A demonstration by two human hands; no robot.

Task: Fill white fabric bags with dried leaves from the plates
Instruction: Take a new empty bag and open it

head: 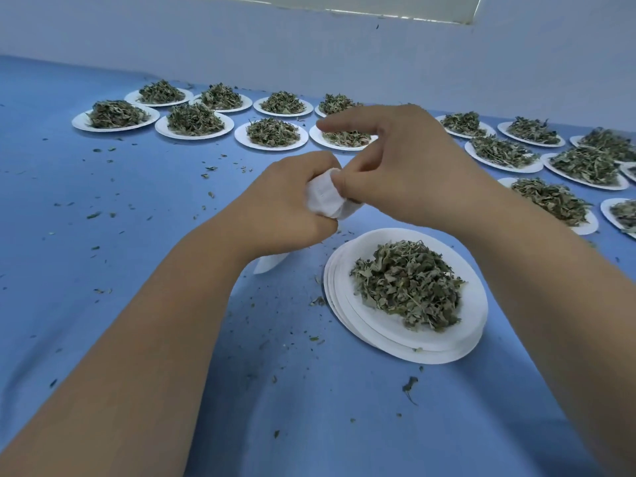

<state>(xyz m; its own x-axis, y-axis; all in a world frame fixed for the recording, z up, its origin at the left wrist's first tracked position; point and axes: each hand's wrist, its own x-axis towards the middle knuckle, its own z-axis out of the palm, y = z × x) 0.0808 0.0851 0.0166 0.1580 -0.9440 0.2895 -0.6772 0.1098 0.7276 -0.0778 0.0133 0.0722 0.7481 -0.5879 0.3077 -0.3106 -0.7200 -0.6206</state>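
Observation:
My left hand (pixel 289 204) grips a small white fabric bag (pixel 325 199) above the blue table, its fingers curled round the bag's body. My right hand (pixel 399 166) pinches the bag's top edge with thumb and curled fingers, while its index finger sticks out to the left. Just below and right of the hands lies a stack of white plates (pixel 444 349) with a heap of dried green leaves (pixel 407 282) on the top one. The bag's inside is hidden.
Several white plates with dried leaves stand in rows at the back (pixel 272 132) and along the right (pixel 585 165). A white piece (pixel 270 263) lies under my left wrist. Leaf crumbs are scattered over the blue cloth (pixel 120 208). A pale wall rises behind.

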